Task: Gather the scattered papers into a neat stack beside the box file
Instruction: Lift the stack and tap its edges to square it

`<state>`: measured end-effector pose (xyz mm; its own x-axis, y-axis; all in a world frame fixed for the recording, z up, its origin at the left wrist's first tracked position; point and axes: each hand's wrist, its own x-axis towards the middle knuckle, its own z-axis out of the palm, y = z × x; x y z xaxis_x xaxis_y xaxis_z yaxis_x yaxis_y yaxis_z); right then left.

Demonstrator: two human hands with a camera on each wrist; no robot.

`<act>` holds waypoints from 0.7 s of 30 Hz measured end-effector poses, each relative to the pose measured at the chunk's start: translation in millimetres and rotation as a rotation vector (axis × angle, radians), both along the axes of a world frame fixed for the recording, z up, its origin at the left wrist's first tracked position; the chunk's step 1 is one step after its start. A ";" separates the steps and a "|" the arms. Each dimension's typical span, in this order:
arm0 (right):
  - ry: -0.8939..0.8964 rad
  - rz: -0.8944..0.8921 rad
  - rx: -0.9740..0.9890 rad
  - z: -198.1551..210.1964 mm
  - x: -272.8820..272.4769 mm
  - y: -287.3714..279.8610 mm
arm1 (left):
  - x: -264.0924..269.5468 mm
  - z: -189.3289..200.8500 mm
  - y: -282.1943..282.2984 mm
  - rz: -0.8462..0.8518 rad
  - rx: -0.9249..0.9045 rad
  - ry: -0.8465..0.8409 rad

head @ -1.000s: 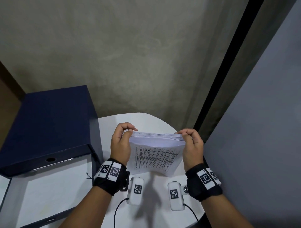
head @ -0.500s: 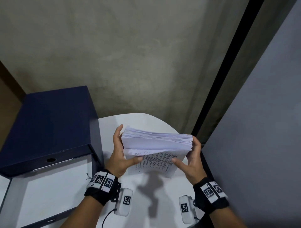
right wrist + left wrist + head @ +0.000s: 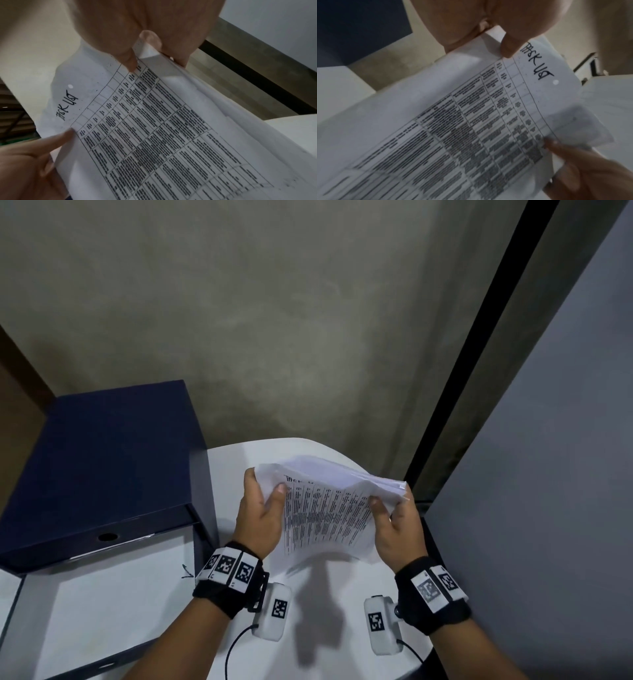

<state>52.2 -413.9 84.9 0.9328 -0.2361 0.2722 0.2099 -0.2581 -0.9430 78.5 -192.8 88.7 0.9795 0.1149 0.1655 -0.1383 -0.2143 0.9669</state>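
Observation:
A thick sheaf of white papers (image 3: 329, 508) is held up over the white table (image 3: 308, 628), its printed table facing me with a handwritten heading on top. My left hand (image 3: 263, 508) grips the sheaf's left edge, thumb on the front and fingers behind. My right hand (image 3: 394, 515) grips the right edge the same way. In the left wrist view my left thumb presses the top sheet (image 3: 471, 128) near the heading. In the right wrist view my right thumb pinches the papers (image 3: 154, 128) at their corner. The dark blue box file (image 3: 102, 474) stands to the left, its lid open.
A white sheet (image 3: 113, 594) lies inside the open box file at the lower left. A grey wall (image 3: 274, 320) stands behind the table and a grey panel (image 3: 548, 474) with a black strip on the right. The table's rounded edge runs close behind the papers.
The sheaf tipped from edge-on to facing me with its printed page showing. Both hands shifted from cupping the sides to pinching the upper corners, and moved slightly nearer.

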 end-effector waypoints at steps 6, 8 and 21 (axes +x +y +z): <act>0.079 0.010 -0.032 -12.7 -15.7 3.8 | -12.3 -14.3 -0.8 -0.017 0.057 0.045; 0.089 0.000 0.001 -13.8 -16.8 2.5 | -11.1 -17.8 -0.1 -0.013 0.029 0.067; 0.076 -0.094 0.115 -9.0 -2.0 4.1 | 4.7 -15.3 -0.9 -0.002 -0.019 0.095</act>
<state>50.2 -409.9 75.9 0.9221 -0.3489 0.1675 0.1167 -0.1622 -0.9798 83.2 -193.7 73.4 0.9909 0.1146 0.0700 -0.0466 -0.1958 0.9795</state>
